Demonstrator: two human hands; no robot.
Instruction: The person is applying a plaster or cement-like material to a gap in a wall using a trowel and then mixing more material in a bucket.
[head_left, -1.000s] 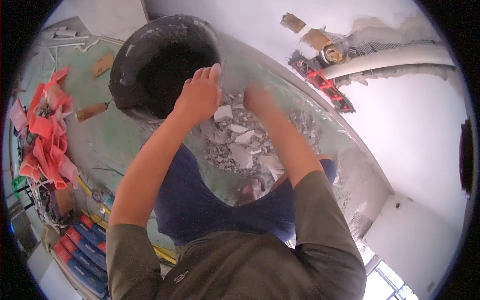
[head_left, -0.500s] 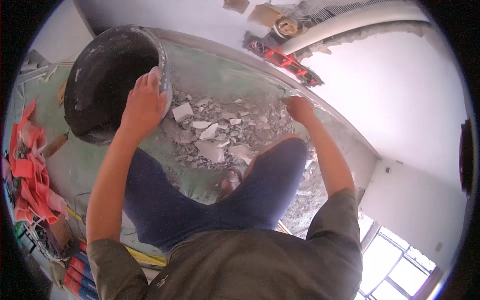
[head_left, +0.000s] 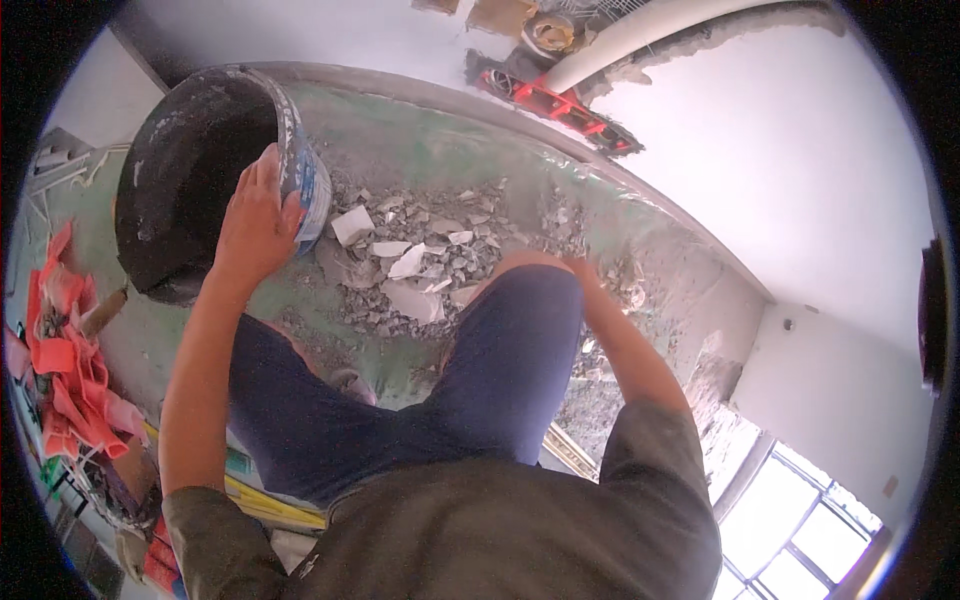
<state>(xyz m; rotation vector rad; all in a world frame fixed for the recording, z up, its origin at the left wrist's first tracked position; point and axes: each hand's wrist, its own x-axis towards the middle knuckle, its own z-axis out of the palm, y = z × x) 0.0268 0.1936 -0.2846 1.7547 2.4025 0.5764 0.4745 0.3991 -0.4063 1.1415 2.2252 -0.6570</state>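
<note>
A large black bucket [head_left: 185,170] with a blue-and-white outer side leans over at the left, its dark mouth facing me. My left hand [head_left: 255,225] is closed over the right part of its rim, fingers inside and thumb outside. Right of the bucket, broken plaster rubble [head_left: 440,250] lies heaped on a dusty green floor sheet [head_left: 370,130], with a pale block [head_left: 352,226] and several flat shards among the grey crumbs. My right hand [head_left: 584,274] is low behind my right knee, near the rubble's right side; the knee hides its fingers.
Crumpled red-pink sheeting [head_left: 75,365] and a wooden handle [head_left: 103,312] lie at the left. Yellow strips [head_left: 275,508] are beside my left thigh. Along the far wall are a red level-like tool [head_left: 560,108] and a white pipe [head_left: 640,40]. More debris [head_left: 630,370] spreads at right.
My right hand has come down from the sheet's far edge to behind my right knee. The bucket sits slightly further left in view, showing more outer side; my left hand keeps its rim.
</note>
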